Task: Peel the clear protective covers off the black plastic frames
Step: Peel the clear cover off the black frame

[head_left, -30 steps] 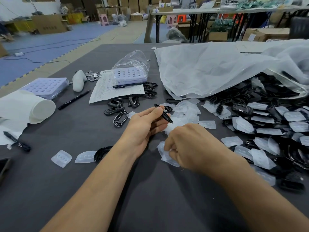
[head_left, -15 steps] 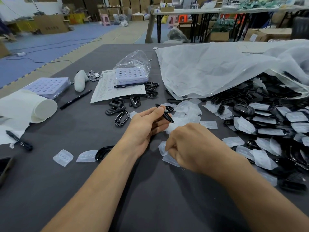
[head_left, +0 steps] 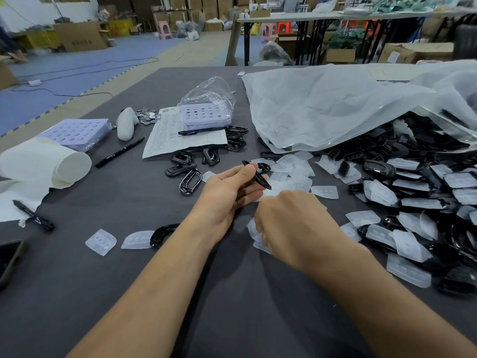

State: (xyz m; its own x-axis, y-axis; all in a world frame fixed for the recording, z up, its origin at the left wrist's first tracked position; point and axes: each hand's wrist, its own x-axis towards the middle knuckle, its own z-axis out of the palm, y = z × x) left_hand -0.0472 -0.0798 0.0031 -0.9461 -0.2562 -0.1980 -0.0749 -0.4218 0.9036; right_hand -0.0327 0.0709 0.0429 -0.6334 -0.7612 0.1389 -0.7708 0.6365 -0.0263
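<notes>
My left hand (head_left: 227, 192) pinches a black plastic frame (head_left: 258, 177) edge-on between thumb and fingers, above the table's middle. Just below it, my right hand (head_left: 291, 223) is curled round a clear protective cover (head_left: 254, 235) that sticks out at its left side. A big heap of black frames with clear covers (head_left: 413, 202) fills the right side of the grey table (head_left: 129, 280). Several bare frames (head_left: 191, 180) lie left of my left hand. Loose peeled covers (head_left: 294, 174) lie scattered beyond my hands.
A large translucent plastic bag (head_left: 335, 107) drapes over the heap at back right. A paper sheet with a pen (head_left: 180, 135), purple trays (head_left: 206, 115), a white roll (head_left: 44, 164), black markers (head_left: 118, 152) and two covers with a frame (head_left: 136, 239) lie to the left. A phone (head_left: 7, 259) sits at the left edge.
Both hands have stayed in nearly the same place. The clear cover in my right hand has shifted slightly lower, away from the frame.
</notes>
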